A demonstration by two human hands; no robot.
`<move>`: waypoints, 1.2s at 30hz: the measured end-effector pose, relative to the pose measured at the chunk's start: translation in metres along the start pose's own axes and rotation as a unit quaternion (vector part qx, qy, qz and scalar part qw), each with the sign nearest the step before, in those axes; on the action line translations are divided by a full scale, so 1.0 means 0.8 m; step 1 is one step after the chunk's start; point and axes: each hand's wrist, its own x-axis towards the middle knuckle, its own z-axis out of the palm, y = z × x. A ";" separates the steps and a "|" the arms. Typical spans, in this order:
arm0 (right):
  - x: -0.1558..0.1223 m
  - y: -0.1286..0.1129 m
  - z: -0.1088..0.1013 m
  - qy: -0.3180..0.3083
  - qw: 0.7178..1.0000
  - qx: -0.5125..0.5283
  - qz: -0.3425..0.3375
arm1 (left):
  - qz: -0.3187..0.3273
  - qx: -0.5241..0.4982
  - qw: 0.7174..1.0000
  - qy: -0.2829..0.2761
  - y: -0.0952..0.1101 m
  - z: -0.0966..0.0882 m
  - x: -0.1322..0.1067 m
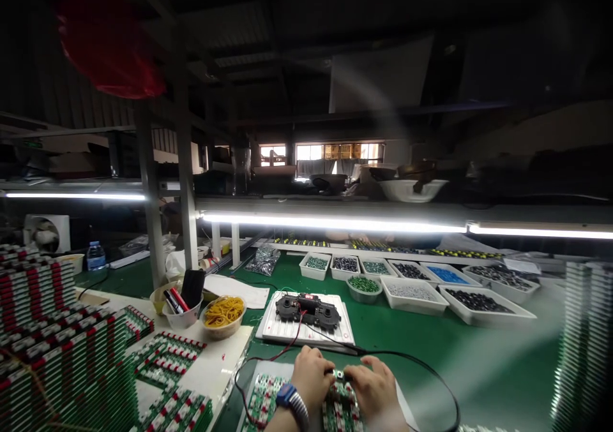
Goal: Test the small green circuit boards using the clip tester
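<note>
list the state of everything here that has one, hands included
left hand, resting on green circuit boards
right hand, resting on the same boards
fluorescent tube, lit
black fixture, wired
white tray, filled with small grey parts
yellow rubber bands, heaped
water bottle, upright
circuit board stacks, piled high

Fluorescent tubes (330, 222) glare beneath a dim roof (306, 49) (window light (335, 152) is faint), with edges bowed.

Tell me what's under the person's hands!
The left hand and right hand rest on green circuit boards, with a small metal part showing between them. The board parts right under the palms are covered, so they cannot be seen.
</note>
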 end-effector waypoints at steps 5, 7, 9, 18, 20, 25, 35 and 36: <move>-0.001 -0.017 0.012 0.021 0.999 0.029 -0.009 | -0.005 -0.002 1.000 0.013 -0.018 -0.008 -0.007; -0.003 -0.020 0.017 0.031 0.999 0.038 -0.011 | -0.008 -0.002 1.000 0.018 -0.023 -0.006 -0.010; -0.005 -0.020 0.021 0.039 0.998 0.046 -0.014 | -0.012 -0.006 1.000 0.019 -0.027 -0.002 -0.011; -0.007 -0.006 0.032 0.041 0.996 0.066 -0.032 | -0.002 -0.031 0.999 0.009 -0.033 0.010 -0.012; -0.007 -0.002 0.034 0.033 0.996 0.069 -0.036 | -0.001 -0.033 0.999 0.006 -0.033 0.011 -0.013; -0.008 -0.001 0.035 0.025 0.996 0.074 -0.041 | -0.003 -0.028 1.000 0.003 -0.035 0.011 -0.013; -0.016 -0.011 0.040 0.034 0.997 0.053 -0.045 | 0.002 -0.018 1.000 -0.004 -0.033 0.012 -0.015; -0.016 -0.011 0.041 0.032 0.997 0.050 -0.044 | -0.001 -0.018 1.000 -0.003 -0.034 0.013 -0.015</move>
